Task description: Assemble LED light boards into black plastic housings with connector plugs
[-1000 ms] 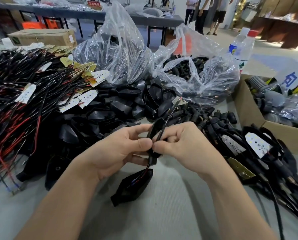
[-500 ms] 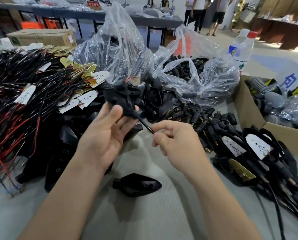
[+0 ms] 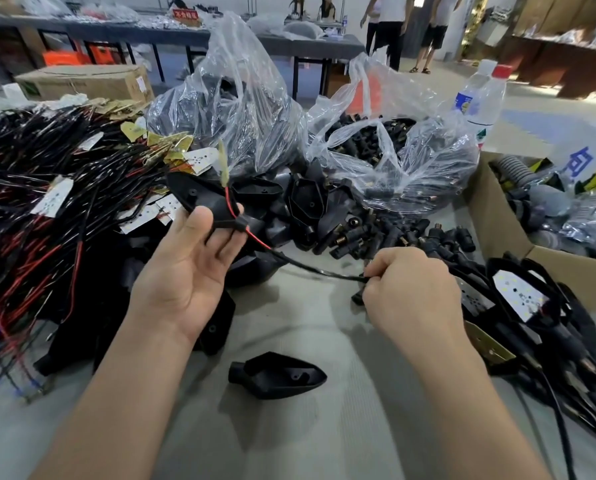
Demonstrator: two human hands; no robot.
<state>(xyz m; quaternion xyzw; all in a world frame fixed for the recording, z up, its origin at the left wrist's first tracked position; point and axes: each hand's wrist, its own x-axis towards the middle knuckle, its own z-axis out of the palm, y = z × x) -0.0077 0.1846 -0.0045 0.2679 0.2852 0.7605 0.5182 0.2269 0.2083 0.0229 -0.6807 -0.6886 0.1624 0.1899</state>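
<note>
Left hand [image 3: 189, 271], nine o'clock, pinches a matte teardrop-shaped black housing [image 3: 199, 195] at ten o'clock; right hand [image 3: 410, 289], four o'clock, fisted, grips its thin black cable [image 3: 324, 271]; a red wire [image 3: 255, 237] exits the housing's neck.

Left hand [image 3: 185, 271] holds housing [image 3: 199, 192]; right hand [image 3: 410, 289] grips cable [image 3: 317, 270].

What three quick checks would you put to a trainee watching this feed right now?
1. True or false: the right hand is holding a screwdriver.
2. What does the left hand hold? A) a black housing B) a roll of tape C) a pair of pliers
3. Fill in: the wire leaving the held housing's neck toward the cable is ____.
Key: 1 false, it pinches the black cable. 2 A. 3 red.
</note>
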